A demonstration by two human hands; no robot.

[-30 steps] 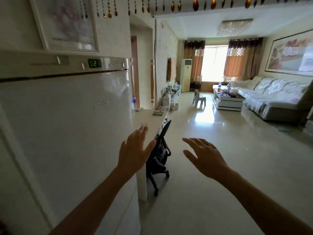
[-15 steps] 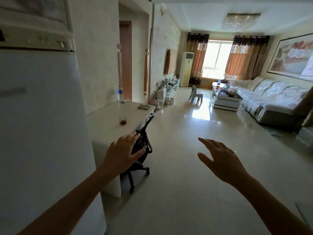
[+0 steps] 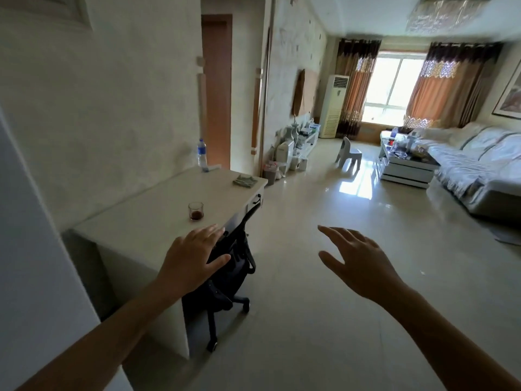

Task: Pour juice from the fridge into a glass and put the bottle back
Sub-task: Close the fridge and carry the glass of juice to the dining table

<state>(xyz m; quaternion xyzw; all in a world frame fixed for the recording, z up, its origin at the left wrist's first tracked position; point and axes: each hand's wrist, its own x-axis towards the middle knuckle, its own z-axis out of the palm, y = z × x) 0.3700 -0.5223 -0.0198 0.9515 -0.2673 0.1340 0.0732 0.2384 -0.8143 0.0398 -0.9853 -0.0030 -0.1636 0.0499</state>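
Note:
A small clear glass (image 3: 195, 211) with a little dark liquid at its bottom stands on the white desk (image 3: 146, 221) beside the wall. The white fridge (image 3: 31, 249) fills the left edge of the view, door shut. My left hand (image 3: 194, 258) is held out, fingers apart and empty, just short of the glass, over the desk's near corner. My right hand (image 3: 358, 261) is also spread and empty, out over the floor to the right. No juice bottle is in view.
A black office chair (image 3: 228, 277) is tucked under the desk. A plastic water bottle (image 3: 202, 152) and a folded cloth (image 3: 245, 180) lie at the desk's far end. Beyond are a tiled floor (image 3: 310, 306), a small chair (image 3: 349, 153), a coffee table (image 3: 406, 167) and a sofa (image 3: 479, 176).
The view has swung right, away from the fridge front; the desk and glass have come into full view and closer. Both hands stay open and empty.

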